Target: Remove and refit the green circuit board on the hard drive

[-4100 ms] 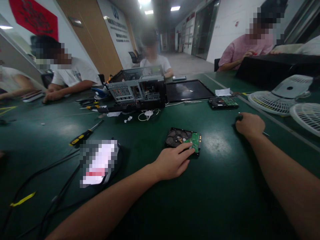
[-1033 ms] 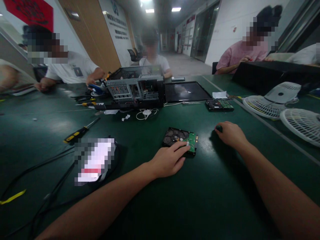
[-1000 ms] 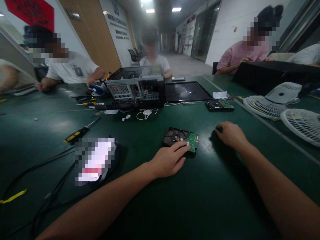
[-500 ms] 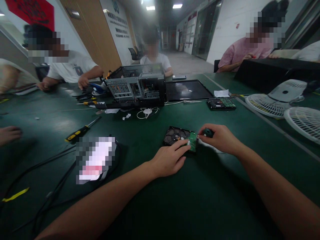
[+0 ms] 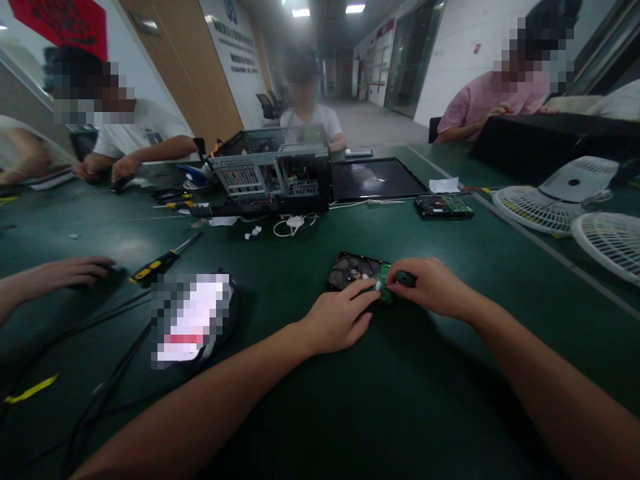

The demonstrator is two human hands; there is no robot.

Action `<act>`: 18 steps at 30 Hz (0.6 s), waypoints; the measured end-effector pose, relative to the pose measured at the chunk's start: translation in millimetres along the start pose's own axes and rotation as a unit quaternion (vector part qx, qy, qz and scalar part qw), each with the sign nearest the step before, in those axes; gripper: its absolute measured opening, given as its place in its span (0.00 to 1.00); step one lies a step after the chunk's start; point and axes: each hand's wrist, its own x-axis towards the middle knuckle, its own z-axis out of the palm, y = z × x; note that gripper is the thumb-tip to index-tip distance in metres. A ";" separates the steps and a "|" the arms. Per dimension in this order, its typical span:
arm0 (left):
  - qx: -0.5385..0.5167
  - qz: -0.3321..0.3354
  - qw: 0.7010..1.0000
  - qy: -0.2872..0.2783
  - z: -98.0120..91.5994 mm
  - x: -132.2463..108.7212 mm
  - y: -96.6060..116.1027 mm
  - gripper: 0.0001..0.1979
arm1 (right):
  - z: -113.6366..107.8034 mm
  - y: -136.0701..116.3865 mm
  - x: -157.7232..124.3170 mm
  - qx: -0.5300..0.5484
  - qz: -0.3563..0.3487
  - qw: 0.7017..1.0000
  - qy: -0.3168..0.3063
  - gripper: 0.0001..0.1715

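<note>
A hard drive (image 5: pixel 353 267) with a green circuit board lies on the green table in front of me. My left hand (image 5: pixel 337 317) holds it at its near edge, fingers stretched over the top and thumb at the near side. My right hand (image 5: pixel 433 287) is closed around the dark handle of a screwdriver (image 5: pixel 406 279), at the right end of the drive over the board. The fingers hide the screwdriver's tip, so I cannot tell what it touches.
An open computer case (image 5: pixel 270 177) stands behind, beside a black panel (image 5: pixel 377 179). Another hard drive (image 5: pixel 444 207) and white fan parts (image 5: pixel 530 210) lie to the right. At left are a yellow-black screwdriver (image 5: pixel 155 267), a lit phone (image 5: pixel 195 320), cables and a co-worker's hand (image 5: pixel 83 272) on a mouse.
My right hand has moved left with the screwdriver, over the circuit board. My left hand has stayed put. The co-worker's hand at left has reached further in.
</note>
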 end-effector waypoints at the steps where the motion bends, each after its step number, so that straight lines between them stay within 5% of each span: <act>1: -0.001 0.002 1.000 0.000 0.1 0.1 -0.1 0.25 | -0.1 -0.7 0.0 0.000 -0.001 1.000 -0.001 0.05; 18: -0.007 -0.004 1.000 -0.007 -1.5 -0.3 0.1 0.25 | -11.7 -0.7 -2.5 0.004 0.014 1.000 0.018 0.07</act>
